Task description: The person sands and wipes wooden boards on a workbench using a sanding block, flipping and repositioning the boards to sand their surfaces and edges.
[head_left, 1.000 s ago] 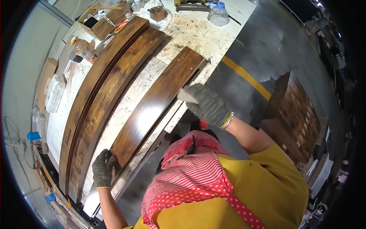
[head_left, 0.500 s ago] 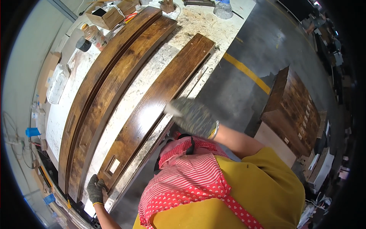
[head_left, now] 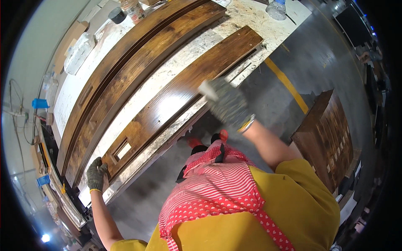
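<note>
My left hand (head_left: pixel 96 174): gripping near end of stained wooden panel (head_left: pixel 180 98) | my right hand (head_left: pixel 228 104): pressing pale sanding pad (head_left: pixel 207 89) on panel edge | panel: flat on speckled surface (head_left: pixel 251 16) | risk: panel may slide off front edge if grip slackens.

left hand (head_left: pixel 97 175): gloved, gripping near end of brown plank (head_left: pixel 180 98)
right hand (head_left: pixel 229 104): gloved, pressing pale pad (head_left: pixel 207 89) on plank's right edge
</note>
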The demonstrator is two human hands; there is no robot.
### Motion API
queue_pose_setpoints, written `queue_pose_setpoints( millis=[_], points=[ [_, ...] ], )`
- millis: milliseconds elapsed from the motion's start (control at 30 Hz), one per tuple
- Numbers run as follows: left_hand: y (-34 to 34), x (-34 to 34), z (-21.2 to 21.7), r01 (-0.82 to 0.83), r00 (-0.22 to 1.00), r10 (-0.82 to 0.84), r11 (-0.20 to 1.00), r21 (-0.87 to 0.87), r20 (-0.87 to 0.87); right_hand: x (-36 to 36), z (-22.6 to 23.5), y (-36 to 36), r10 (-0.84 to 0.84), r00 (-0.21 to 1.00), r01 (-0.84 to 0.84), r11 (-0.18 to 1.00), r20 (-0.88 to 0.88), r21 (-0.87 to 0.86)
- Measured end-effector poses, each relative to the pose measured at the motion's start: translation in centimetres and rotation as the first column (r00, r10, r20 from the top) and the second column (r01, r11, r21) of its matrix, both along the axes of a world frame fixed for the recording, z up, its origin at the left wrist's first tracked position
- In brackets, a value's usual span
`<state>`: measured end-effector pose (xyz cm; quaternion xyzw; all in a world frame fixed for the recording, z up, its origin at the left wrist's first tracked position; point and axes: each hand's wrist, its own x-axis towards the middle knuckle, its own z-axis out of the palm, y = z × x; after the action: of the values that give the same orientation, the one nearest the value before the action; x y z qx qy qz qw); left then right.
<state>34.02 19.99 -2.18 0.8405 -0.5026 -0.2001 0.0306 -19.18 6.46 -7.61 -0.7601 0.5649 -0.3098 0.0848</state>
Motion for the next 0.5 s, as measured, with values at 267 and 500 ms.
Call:
queue_pose_setpoints(
  millis=[267,500],
  points=[
    [0.6,0.9,-0.5,0.053,0.998,-0.054,0.997,-0.058,-0.020,5.2,0.5,3.1,0.153,0.971,-0.154,0.988,0.182,-0.009],
    [0.4,0.7,-0.1,0.192,0.981,-0.193,0.975,-0.113,0.001,8.1,0.4,5.2,-0.080,0.995,0.071,0.989,-0.062,-0.131]
  ],
)
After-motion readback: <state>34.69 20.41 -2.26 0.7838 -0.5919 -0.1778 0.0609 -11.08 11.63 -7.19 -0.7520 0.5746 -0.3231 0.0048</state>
